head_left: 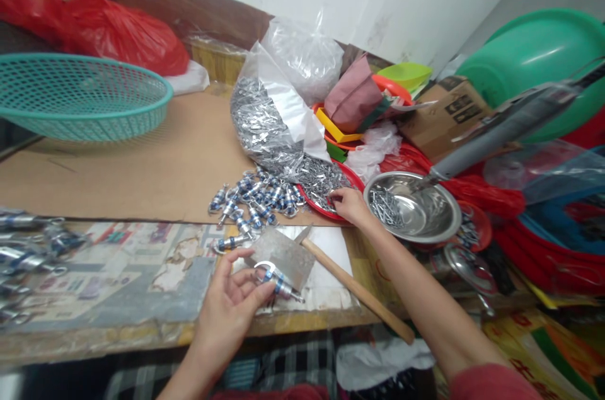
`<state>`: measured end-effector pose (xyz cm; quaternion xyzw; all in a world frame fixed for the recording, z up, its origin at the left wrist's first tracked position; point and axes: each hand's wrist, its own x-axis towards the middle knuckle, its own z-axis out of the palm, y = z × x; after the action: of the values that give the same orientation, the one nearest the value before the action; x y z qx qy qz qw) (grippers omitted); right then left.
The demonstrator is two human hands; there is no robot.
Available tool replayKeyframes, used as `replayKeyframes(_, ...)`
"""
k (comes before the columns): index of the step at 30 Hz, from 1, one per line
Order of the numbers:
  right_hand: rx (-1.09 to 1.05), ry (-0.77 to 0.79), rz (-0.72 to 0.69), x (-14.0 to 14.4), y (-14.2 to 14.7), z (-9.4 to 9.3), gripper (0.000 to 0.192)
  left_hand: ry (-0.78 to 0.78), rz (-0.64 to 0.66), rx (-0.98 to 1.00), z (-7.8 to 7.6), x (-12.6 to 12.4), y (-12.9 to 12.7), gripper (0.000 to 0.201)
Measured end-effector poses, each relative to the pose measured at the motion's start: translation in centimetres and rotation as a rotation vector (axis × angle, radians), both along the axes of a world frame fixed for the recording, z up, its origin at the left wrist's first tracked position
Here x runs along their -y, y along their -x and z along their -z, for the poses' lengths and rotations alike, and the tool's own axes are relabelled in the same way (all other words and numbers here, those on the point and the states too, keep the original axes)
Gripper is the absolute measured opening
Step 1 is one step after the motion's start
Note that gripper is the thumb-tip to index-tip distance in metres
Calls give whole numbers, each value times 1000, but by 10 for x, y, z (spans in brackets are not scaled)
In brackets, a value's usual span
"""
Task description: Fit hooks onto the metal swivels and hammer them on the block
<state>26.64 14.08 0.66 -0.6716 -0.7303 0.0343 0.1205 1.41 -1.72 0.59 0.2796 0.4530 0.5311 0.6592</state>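
From the head view, your left hand (231,299) sits low over the near edge of the desk (142,173), palm turned up, and its fingers (258,293) are curled around a small silver-and-blue metal fitting (276,283), pinching it between thumb and fingertips. The fitting lies just in front of a flat metal block (283,252), and a hammer (352,290) with a wooden handle rests beside that block, its handle running toward your right forearm.

Your right hand (350,205) reaches forward to the red plate (352,182); its fingers are bent down together into the small silver parts (321,182) heaped there, though you cannot tell whether they have closed on any piece. Just left of the plate lies a pile of finished blue-banded fittings (255,198). A clear bag of silver parts (265,123) spills toward the plate from behind. To the right of your hand stands a steel bowl (435,223) holding thin pins. A teal basket (80,94) sits at the far left.
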Motion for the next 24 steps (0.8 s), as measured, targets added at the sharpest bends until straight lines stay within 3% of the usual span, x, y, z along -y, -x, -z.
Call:
replayKeyframes(7,-303,-139,53,13,4,-13,17,-16,12,-13,7,1,0,55)
replayKeyframes(12,-564,-44,-57,65,60,-35,19,-26,-3,-25,7,2,-1,54)
replayKeyframes(14,-816,61,-162,95,87,-37,10,-20,-14,-28,6,2,-1,53)
replayKeyframes(16,-878,60,-230,119,109,-33,6,-19,-21,-30,4,3,-1,53)
replayKeyframes(20,-728,-100,-293,139,126,-23,9,-27,2,-17,3,3,0,52)
replayKeyframes(24,-504,-59,-368,140,121,-24,16,-16,12,-1,2,2,1,52)
